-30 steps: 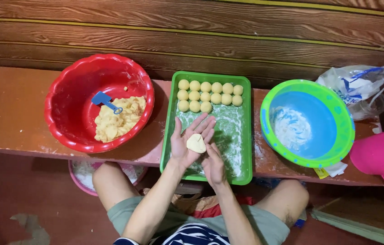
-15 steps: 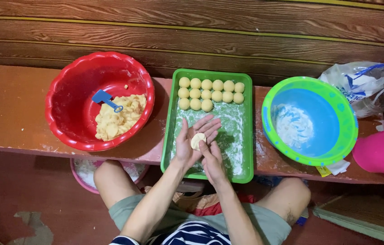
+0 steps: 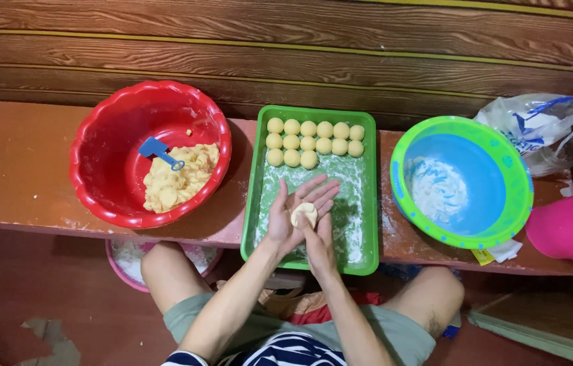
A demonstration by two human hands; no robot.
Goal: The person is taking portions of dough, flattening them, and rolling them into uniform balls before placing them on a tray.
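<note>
Green tray (image 3: 252, 203) as landmark, sitting on wooden bench (image 3: 15, 176); left hand (image 3: 293, 213) over tray's near half, fingers spread flat, palm up, cradling dough piece (image 3: 304, 215); right hand (image 3: 320, 240) just nearer the body, pressed against dough from below-right, fingers curled loosely round it, exact grip partly hidden, probably thumb on the dough edge; dough pale yellow, flattened-round, held between both hands above the floured tray floor, not touching the tray. Far end of tray: rolled dough balls (image 3: 313, 141) in neat rows, third row short. Left of tray: red bowl (image 3: 110, 176) with loose yellow dough mass (image 3: 178, 179) and blue scoop (image 3: 157, 150). Right of tray: blue-green bowl (image 3: 462, 183) dusted with flour; beyond it a plastic bag (image 3: 530, 129) and pink bucket (image 3: 571, 227). Under the bench, left of tray: pink basin (image 3: 127, 261) with white powder.

Risks, as judged: dough slipping off the open palm onto tray or floor if pressure uneven; sticking to fingers if flour thin; sleeve or wrist knocking finished rows when reaching forward; uneven ball size.
</note>
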